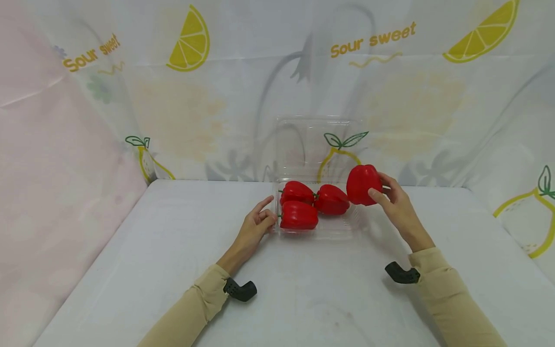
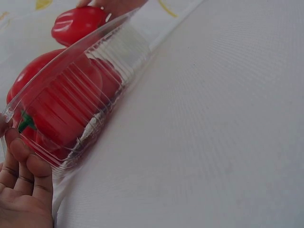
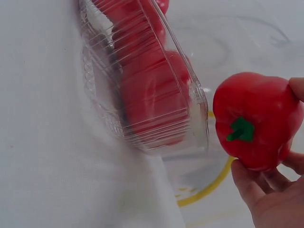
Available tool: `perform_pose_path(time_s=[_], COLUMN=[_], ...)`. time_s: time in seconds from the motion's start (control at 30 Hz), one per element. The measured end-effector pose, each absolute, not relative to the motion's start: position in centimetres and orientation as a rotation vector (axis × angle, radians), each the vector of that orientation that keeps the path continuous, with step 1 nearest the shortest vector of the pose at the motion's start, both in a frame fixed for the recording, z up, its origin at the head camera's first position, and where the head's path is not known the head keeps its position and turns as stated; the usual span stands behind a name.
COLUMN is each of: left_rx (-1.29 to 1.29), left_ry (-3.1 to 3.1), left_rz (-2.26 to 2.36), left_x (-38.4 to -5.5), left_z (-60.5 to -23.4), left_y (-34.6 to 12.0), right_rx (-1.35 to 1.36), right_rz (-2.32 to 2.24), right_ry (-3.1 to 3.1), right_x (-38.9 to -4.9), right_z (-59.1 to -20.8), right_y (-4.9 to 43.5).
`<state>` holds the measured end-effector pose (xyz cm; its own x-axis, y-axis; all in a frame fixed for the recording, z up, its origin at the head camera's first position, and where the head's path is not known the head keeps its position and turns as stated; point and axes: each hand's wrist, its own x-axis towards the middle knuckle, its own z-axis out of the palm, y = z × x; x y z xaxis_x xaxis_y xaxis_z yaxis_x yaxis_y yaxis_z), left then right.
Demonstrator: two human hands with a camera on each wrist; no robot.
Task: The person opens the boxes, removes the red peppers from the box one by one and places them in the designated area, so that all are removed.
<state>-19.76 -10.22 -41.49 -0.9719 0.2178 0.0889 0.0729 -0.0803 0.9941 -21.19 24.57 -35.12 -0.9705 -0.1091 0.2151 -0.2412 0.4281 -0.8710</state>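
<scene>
A clear plastic clamshell box [image 1: 336, 225] stands on the table with its see-through lid [image 1: 299, 144] raised at the back. Three red bell peppers lie inside: one back left [image 1: 297, 193], one front left [image 1: 299, 215], one toward the middle [image 1: 332, 200]. At the box's left side my left hand [image 1: 256, 225] pinches the rim, index finger stretched out; in the left wrist view its fingertips [image 2: 37, 164] are against the wall. My right hand [image 1: 399, 207] grips another red bell pepper [image 1: 363, 185] above the box's right edge. Its green stem [image 3: 241, 129] shows in the right wrist view.
A white cloth covers the table [image 1: 173, 231]. Close behind the box hangs a white curtain [image 1: 243, 96] with lemon prints, and a pink sheet [image 1: 65, 159] borders the left side. Black wrist mounts [image 1: 241, 290] stick out from both sleeves.
</scene>
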Motion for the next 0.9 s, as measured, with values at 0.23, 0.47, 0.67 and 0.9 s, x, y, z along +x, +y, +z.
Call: perform_pose_path(time_s=[0.23, 0.47, 0.67, 0.9], left_rx=[0.317, 0.318, 0.311, 0.303], left_ry=[2.068, 2.068, 2.056, 2.057], left_rz=[2.216, 2.207, 2.212, 2.212], left_x=[-19.8, -19.8, -19.8, -19.8], left_z=[-41.4, -41.3, -41.3, -41.5], left_y=[-10.3, -10.5, -10.4, -10.2], right_rx=[0.173, 0.112, 0.04, -0.054], right_rz=[1.604, 1.604, 1.643, 1.59], right_ry=[-2.546, -2.548, -2.53, -2.569], right_x=[-21.5, -21.9, -22.4, -22.9], right_z=[-34.9, -34.9, -35.0, -35.2], right_y=[24.6, 24.8, 25.4, 25.6])
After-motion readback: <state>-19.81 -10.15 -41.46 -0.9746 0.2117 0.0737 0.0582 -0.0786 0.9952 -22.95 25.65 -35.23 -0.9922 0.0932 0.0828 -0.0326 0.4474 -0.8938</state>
